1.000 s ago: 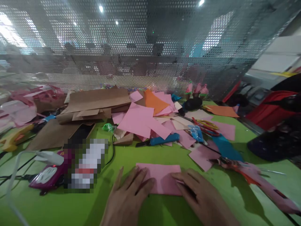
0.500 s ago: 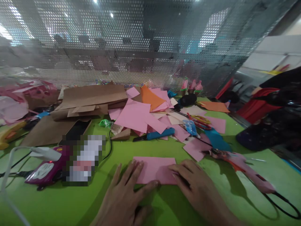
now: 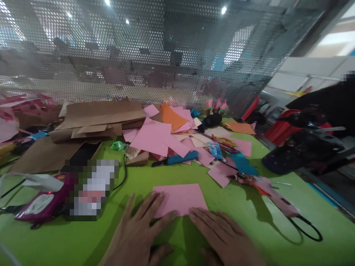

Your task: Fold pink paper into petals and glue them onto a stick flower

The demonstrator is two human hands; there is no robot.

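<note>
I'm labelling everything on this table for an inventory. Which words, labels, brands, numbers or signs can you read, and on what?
No text is readable anywhere.
Purple device: any markings are too blurred to read.
Pixelated patch: contents hidden.
Pink glue gun: nothing legible.
Front pink paper: no writing visible.

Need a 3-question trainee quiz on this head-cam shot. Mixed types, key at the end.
1. What do the left hand and right hand both touch?

2. True or false: the blue-handled tool lies farther from the wearer than both hands.

3. What is the main colour of the corded tool to the right of the right hand?
A. Green
B. Pink
C. Black

Key:
1. The pink sheet.
2. True.
3. B.
</note>
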